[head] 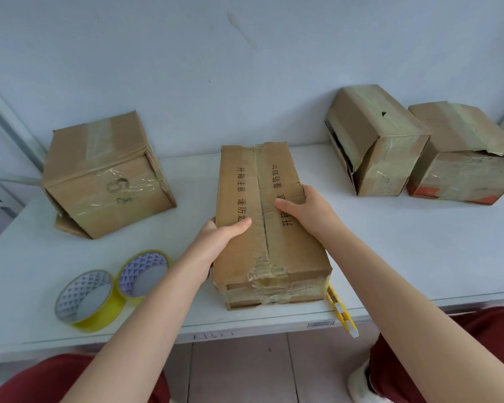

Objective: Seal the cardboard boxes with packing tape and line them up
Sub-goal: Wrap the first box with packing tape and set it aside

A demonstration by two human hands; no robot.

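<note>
Left hand point(224, 232) and right hand point(307, 207) gripping the middle box point(277, 245), thumbs on top, fingers hidden down its sides.

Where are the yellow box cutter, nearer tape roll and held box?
Yellow plastic box cutter point(341, 311): head view, handle middle.
Nearer yellow tape roll point(105, 312): head view, outer band.
Long brown cardboard box point(291, 251): head view, top flap.

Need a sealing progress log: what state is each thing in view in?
middle box: flat, top seam taped, held
left hand: grips its left edge
right hand: grips its right edge
left box: taped, tilted
inner right box: taped, side gaping
outer right box: taped, beside it
near tape roll: lying on table
far tape roll: touching it
utility knife: at table edge, blade unclear
</note>
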